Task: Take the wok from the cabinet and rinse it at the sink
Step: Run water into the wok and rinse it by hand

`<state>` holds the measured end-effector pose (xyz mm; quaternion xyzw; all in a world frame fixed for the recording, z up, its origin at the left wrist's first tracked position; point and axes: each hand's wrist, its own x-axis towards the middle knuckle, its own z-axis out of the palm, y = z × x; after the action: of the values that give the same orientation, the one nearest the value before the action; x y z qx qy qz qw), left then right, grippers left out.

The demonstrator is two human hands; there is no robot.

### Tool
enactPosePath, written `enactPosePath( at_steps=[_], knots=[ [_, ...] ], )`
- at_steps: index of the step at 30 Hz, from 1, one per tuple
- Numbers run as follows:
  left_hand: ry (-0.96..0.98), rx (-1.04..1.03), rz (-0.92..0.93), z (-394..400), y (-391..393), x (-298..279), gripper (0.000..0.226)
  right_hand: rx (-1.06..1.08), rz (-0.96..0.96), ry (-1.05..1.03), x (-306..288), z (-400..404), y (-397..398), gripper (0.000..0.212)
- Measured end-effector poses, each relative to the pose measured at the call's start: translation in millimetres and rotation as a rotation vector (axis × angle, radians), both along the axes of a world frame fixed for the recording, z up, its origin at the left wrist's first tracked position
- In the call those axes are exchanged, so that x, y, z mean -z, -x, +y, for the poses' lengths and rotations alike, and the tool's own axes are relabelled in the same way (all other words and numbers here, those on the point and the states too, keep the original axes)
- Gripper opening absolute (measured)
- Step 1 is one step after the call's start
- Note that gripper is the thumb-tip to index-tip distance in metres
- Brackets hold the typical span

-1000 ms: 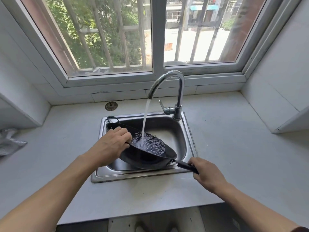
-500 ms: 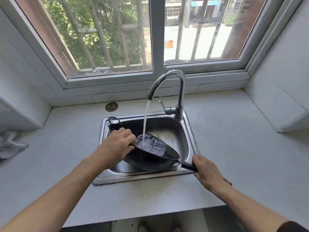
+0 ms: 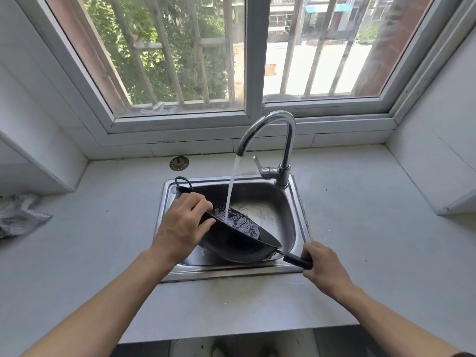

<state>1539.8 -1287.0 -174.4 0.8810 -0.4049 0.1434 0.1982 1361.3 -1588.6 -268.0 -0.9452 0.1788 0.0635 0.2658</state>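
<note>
A black wok is held tilted inside the steel sink, its small loop handle up at the sink's far left corner. Water runs from the chrome faucet into the wok and pools there. My left hand grips the wok's near-left rim, fingers curled over the edge. My right hand is closed around the wok's long black handle at the sink's front right corner.
A grey-white counter surrounds the sink. A round metal drain cover lies behind the sink on the left. A crumpled plastic bag sits at the far left. A barred window stands behind the faucet; walls jut in at both sides.
The wok has tipped a little more toward the left, and my left hand has shifted slightly along the rim. My right hand stays on the handle. Water keeps running.
</note>
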Motion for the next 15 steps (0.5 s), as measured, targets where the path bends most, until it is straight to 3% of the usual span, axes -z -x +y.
enactPosePath(
  at_steps=[5, 15],
  knots=[
    [0.089, -0.023, -0.045, 2.2, 11.3, 7.4, 0.010, 0.008, 0.006, -0.001, -7.6, -0.2, -1.6, 0.034],
    [0.029, -0.070, -0.015, -1.1, 37.6, 16.6, 0.043, 0.007, 0.002, -0.008, -8.1, -3.0, 3.9, 0.029]
  ],
)
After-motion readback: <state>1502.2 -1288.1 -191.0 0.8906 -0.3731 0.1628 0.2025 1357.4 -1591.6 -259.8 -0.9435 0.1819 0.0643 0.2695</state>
